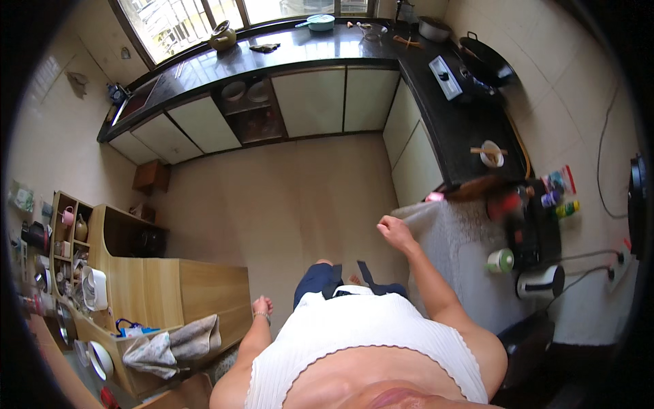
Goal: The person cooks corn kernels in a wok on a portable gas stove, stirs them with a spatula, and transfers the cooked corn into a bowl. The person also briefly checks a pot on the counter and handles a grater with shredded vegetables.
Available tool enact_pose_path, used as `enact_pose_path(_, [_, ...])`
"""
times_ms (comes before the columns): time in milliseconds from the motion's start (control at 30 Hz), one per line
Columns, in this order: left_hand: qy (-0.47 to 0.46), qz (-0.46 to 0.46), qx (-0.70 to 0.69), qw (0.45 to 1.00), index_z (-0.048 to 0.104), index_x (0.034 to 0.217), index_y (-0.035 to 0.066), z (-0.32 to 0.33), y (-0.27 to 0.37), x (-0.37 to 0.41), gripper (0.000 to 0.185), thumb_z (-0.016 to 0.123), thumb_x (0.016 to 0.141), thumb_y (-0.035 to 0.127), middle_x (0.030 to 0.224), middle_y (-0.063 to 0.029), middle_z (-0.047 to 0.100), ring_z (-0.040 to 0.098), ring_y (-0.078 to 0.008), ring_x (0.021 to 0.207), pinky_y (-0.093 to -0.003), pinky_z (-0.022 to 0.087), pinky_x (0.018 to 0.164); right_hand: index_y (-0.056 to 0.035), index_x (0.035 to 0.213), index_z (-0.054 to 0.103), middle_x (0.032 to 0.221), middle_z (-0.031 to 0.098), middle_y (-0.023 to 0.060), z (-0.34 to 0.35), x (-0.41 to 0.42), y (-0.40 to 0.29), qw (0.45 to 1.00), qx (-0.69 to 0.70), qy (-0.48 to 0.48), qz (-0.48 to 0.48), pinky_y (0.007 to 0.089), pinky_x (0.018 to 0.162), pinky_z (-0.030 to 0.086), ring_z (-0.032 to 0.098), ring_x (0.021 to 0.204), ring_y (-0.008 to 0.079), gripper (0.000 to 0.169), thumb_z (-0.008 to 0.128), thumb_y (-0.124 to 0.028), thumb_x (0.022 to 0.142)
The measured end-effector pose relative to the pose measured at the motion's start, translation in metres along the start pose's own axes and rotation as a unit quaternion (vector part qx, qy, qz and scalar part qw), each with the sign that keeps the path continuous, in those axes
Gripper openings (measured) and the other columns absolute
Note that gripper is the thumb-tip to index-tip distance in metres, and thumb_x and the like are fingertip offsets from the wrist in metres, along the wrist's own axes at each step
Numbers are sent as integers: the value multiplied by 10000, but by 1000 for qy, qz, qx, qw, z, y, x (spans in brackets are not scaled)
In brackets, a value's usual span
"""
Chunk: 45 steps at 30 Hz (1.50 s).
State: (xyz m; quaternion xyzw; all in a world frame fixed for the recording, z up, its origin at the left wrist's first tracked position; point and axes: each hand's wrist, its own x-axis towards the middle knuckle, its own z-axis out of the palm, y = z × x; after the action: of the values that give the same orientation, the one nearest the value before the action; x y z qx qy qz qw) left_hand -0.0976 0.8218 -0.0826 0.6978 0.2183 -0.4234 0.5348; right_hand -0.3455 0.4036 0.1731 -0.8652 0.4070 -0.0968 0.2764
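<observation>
My left hand (263,305) hangs low at my side with its fingers curled, near the end of a wooden cabinet (214,286). A bracelet (262,315) circles that wrist. My right hand (396,232) is drawn into a loose fist in front of my body, beside a table with a grey cover (434,230). Nothing shows in either hand, though both palms are turned from view. On the table a green-and-white container (500,260) stands near a white electric kettle (540,282).
Bare floor (276,189) stretches ahead to an L-shaped black countertop (322,48). A wok (485,61) rests on the gas stove (445,77); a bowl with chopsticks (491,154) is nearer. A cloth (173,342) drapes over the left cabinet. A wooden box (152,176) sits on the floor.
</observation>
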Motion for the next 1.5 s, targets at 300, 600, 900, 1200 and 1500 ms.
enact_pose_path(300, [29,-54,271,961,544,632,48,68,82,95,181,463,760,146,556,-68,521,504,-197,479,-324,386,414,-38,885,600,873,616,140,-21,215,-21,996,78,-36,-39,378,735,463,594,829,292,209,564,-219,788])
enact_pose_path(600, [-167,127,168,963,532,697,77,325,422,226,172,487,825,182,571,-42,522,507,-135,445,-246,369,341,-11,854,588,832,611,148,-123,328,10,981,102,155,59,350,705,468,597,795,284,158,579,-150,781])
enact_pose_path(900, [-306,181,154,922,565,835,100,566,521,208,101,497,871,167,703,-11,583,558,-109,588,-230,419,459,-36,1049,546,980,596,122,-316,392,101,879,-16,468,92,293,625,487,615,692,188,299,634,-69,765])
enact_pose_path(1200, [-352,134,274,885,593,854,28,651,487,227,120,541,845,136,759,-72,616,571,-135,563,-233,450,473,-68,1011,559,1118,520,83,-445,493,165,884,-306,351,-29,326,695,480,568,824,278,334,666,-36,696])
enact_pose_path(1500, [-424,180,300,835,583,876,20,795,577,204,123,509,877,118,737,-40,602,552,-111,592,-225,431,521,-31,762,611,653,617,54,-551,494,178,778,-41,573,255,238,468,459,588,524,113,321,611,-350,805])
